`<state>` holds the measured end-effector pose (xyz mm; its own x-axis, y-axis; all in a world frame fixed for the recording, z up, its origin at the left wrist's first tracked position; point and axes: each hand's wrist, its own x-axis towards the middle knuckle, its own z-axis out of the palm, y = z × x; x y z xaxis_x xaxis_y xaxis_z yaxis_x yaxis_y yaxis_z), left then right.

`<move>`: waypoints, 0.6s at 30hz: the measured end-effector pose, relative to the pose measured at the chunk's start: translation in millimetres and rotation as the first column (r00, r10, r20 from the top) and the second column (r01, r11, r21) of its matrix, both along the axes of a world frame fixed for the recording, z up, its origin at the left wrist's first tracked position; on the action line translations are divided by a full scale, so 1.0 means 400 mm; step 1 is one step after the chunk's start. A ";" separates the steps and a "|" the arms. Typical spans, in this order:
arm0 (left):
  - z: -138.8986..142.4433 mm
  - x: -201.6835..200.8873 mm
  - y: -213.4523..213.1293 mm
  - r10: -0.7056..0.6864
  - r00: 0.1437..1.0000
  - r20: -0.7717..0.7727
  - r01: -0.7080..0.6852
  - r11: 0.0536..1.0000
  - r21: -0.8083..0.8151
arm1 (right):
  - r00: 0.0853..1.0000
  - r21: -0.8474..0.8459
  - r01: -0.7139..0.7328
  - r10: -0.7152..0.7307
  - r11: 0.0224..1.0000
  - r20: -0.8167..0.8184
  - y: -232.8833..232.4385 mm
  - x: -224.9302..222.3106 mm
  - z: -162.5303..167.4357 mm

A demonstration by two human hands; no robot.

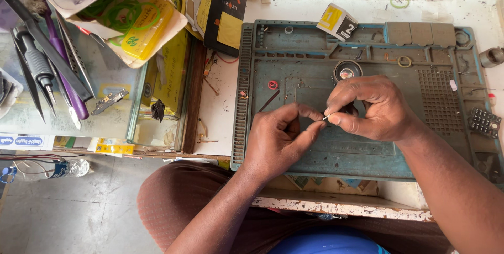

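My left hand and my right hand meet over the middle of a blue-grey repair mat. Their fingertips pinch a tiny pale part between them; it is too small to identify. A dark object sits hidden under my right fingers. A small round speaker-like part lies on the mat just beyond my right hand. A little red ring and a thin dark rod lie to the left of my hands.
A small yellow and white box sits at the mat's far edge. A phone keypad lies at right. Left of the mat stand a glass-topped case with tweezers and tools and an open carton with green rubber bands.
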<state>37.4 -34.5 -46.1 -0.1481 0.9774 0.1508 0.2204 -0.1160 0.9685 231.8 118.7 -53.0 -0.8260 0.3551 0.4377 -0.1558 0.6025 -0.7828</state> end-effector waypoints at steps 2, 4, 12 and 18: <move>0.000 0.001 0.003 0.018 0.999 -0.027 -0.018 1.000 -0.017 | 1.000 -0.004 0.017 -0.017 1.000 0.011 -0.001 0.000 0.000; 0.000 0.002 0.004 0.021 1.000 0.016 -0.021 1.000 -0.018 | 0.999 -0.010 0.030 -0.030 1.000 0.020 -0.002 -0.001 -0.001; -0.009 -0.004 0.009 0.023 0.996 0.091 -0.015 0.995 -0.094 | 0.999 -0.030 0.032 -0.031 0.999 0.042 -0.001 -0.004 -0.005; -0.018 -0.012 0.016 -0.036 0.978 0.203 0.057 0.993 -0.100 | 0.998 -0.025 0.038 -0.037 0.999 0.054 -0.004 -0.010 -0.001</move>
